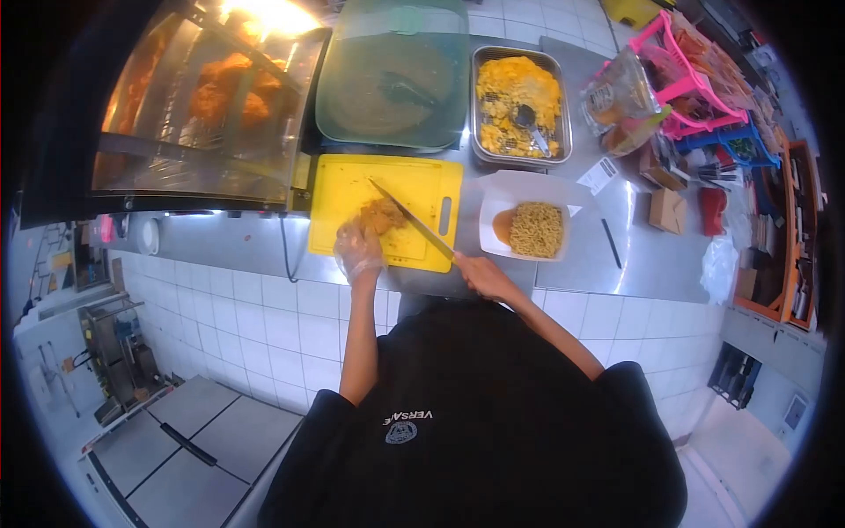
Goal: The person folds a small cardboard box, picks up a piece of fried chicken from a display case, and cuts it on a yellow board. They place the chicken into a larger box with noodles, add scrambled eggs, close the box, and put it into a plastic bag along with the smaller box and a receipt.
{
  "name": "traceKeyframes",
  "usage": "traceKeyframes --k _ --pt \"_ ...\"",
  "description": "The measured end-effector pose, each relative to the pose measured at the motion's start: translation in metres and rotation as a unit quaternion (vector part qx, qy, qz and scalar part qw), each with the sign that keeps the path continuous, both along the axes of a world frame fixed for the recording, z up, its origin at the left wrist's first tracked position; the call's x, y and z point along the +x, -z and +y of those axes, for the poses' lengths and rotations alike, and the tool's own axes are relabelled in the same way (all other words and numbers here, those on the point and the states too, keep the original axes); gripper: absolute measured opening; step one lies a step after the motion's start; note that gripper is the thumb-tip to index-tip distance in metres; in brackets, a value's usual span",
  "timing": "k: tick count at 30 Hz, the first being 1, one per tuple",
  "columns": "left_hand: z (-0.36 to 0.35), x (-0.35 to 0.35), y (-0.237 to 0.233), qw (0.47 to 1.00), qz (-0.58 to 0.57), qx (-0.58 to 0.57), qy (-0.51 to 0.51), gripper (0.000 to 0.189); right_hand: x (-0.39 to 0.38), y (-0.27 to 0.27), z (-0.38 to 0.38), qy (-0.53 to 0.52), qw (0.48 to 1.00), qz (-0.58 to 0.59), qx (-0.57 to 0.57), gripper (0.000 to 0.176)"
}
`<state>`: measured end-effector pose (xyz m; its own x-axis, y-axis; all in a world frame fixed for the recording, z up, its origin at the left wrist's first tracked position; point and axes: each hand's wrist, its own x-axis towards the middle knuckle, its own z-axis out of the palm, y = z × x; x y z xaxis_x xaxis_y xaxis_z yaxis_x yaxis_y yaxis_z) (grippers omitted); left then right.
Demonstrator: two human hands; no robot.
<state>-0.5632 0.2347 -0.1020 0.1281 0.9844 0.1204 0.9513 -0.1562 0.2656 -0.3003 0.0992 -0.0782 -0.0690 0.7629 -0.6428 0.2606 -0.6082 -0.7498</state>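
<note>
My left hand, in a clear plastic glove, presses its fingers on a piece of fried chicken on the yellow cutting board. In my right hand is the handle of a long knife. Its blade slants up and left across the board, against the chicken's right side. Small crumbs lie around the chicken. Right of the board, an open paper box holds noodles with orange sauce at their left.
Behind the board are a large green-lidded container and a metal tray of yellow food with a scoop. A lit glass display case stands at the left. Pink baskets, bags and a small brown box are at the right.
</note>
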Motion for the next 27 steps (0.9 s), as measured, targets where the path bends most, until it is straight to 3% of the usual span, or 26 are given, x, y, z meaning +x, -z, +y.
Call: traceKeyframes --k 2,6,11,15,19,21,22,24,25,27 --pt "0.007 0.019 0.008 0.998 -0.025 0.054 0.016 0.054 0.001 -0.011 0.001 0.029 0.975 0.129 -0.179 0.07" --pt "-0.004 0.064 -0.035 0.998 -0.01 0.058 -0.005 0.067 -0.007 -0.017 -0.006 0.05 0.916 0.323 -0.233 0.064" --pt "-0.007 0.064 -0.014 0.997 -0.035 0.07 0.022 0.069 -0.011 -0.002 -0.005 0.01 0.879 0.413 -0.24 0.064" --pt "-0.006 0.048 0.001 0.996 -0.025 0.079 0.042 0.061 -0.022 -0.004 0.008 -0.005 0.858 0.454 -0.24 0.062" --pt "-0.031 0.077 -0.077 0.989 -0.069 0.106 0.079 0.056 0.007 -0.058 -0.019 -0.011 0.883 0.423 -0.204 0.06" --pt "-0.058 0.105 -0.133 0.981 -0.075 0.071 0.163 0.057 0.027 -0.05 -0.065 0.033 0.945 0.301 -0.128 0.06" --pt "-0.067 0.123 -0.136 0.976 -0.108 0.059 0.177 0.058 0.038 -0.068 -0.089 0.085 0.957 0.239 -0.143 0.06" --pt "-0.084 0.16 -0.132 0.962 -0.201 0.034 0.18 0.058 0.071 -0.13 -0.118 0.156 0.904 0.335 -0.214 0.06" --pt "-0.088 0.175 -0.127 0.954 -0.227 0.017 0.194 0.058 0.084 -0.151 -0.128 0.171 0.817 0.485 -0.261 0.06" --pt "-0.09 0.199 -0.117 0.934 -0.276 -0.022 0.226 0.058 0.085 -0.146 -0.152 0.234 0.82 0.462 -0.246 0.06"
